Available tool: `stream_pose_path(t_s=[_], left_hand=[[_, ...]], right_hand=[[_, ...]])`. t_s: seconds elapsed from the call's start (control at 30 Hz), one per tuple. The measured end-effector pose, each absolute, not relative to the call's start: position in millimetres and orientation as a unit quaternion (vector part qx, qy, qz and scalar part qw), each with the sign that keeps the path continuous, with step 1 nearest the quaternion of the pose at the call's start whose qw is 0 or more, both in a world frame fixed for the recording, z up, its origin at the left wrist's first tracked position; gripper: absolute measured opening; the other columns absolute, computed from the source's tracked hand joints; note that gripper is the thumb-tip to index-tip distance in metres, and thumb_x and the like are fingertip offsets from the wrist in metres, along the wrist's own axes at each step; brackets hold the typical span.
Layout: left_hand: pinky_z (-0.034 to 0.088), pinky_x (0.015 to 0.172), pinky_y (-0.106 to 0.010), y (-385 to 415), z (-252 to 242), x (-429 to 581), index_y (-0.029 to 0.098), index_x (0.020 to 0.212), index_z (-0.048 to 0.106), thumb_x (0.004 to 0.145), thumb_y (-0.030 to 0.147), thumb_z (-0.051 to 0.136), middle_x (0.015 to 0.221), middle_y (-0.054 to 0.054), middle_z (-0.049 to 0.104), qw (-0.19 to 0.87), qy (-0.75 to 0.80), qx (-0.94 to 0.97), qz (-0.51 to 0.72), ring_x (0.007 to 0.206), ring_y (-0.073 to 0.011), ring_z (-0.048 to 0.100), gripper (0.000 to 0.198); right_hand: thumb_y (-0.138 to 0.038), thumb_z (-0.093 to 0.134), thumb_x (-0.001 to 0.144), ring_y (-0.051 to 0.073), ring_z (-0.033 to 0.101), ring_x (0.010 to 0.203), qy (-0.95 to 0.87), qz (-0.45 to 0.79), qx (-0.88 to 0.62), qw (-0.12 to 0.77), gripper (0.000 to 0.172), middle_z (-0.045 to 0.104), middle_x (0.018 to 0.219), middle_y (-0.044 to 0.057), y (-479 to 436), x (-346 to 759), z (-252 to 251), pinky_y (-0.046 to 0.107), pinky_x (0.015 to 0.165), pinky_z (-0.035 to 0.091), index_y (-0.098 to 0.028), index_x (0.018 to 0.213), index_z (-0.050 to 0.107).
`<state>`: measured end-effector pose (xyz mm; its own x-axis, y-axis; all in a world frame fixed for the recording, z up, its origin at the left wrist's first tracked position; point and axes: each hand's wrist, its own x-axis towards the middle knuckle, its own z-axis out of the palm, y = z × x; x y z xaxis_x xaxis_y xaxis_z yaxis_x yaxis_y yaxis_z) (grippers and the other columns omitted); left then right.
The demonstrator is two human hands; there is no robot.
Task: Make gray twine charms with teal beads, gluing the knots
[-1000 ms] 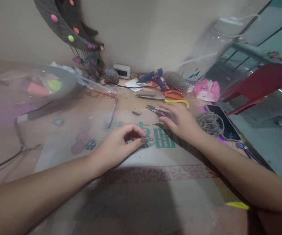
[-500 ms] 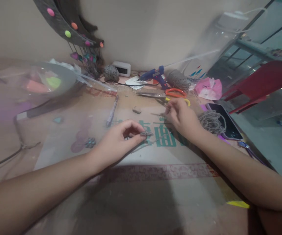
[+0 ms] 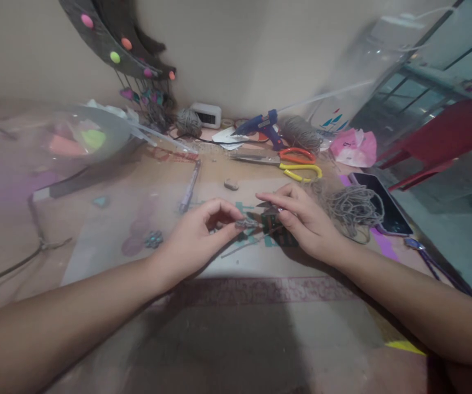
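Observation:
My left hand [image 3: 207,232] pinches a small knotted piece of grey cord [image 3: 249,223] between thumb and fingertips. A loose strand of the cord trails below it over the table mat. Close on the right, my right hand [image 3: 301,219] grips a small tool with a dark pointed tip [image 3: 263,205]; its handle is mostly hidden by the fingers, so its exact kind is unclear. The tip points left, just above and beside the cord. A flower-shaped grey-teal piece [image 3: 153,239] lies left of my left hand.
Beyond my hands lie orange-and-yellow-handled scissors [image 3: 301,167], a blue glue gun [image 3: 263,127], a pen [image 3: 190,186] and a small stone-like piece [image 3: 231,185]. Loose grey cord [image 3: 354,205] and a phone [image 3: 383,202] sit right. A bowl-like container [image 3: 92,137] stands left.
My right hand has come down from beside the scissors' yellow handle toward the cord, and the pointed tool now shows between its fingers. My left hand keeps its pinch.

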<state>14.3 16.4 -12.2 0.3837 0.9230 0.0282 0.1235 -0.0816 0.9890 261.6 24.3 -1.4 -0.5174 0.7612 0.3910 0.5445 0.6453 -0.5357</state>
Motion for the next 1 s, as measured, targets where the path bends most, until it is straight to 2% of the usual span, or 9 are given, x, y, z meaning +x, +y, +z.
stream_pose_path(t_s=[0.23,1.0], left_hand=[[0.047,0.076,-0.028,16,-14,14,0.019,0.092,0.064,0.088,0.031,0.069,0.089,0.0,0.067,0.536,0.41,0.636,0.374,0.084,-0.0149,0.063,0.013],[0.048,0.077,-0.027,14,-15,13,0.021,0.093,0.065,0.089,0.025,0.066,0.093,0.0,0.07,0.51,0.401,0.674,0.353,0.088,-0.015,0.065,0.006]], right_hand=[[-0.043,0.038,0.106,0.022,0.055,0.098,-0.875,0.168,-0.349,0.291,0.042,0.057,0.102,0.008,22,261,1,0.04,0.088,0.048,-0.025,0.135,0.064],[-0.03,0.046,0.105,0.018,0.061,0.094,-0.87,0.201,-0.341,0.293,0.031,0.059,0.099,0.007,18,251,0,0.034,0.085,0.051,-0.017,0.123,0.068]])
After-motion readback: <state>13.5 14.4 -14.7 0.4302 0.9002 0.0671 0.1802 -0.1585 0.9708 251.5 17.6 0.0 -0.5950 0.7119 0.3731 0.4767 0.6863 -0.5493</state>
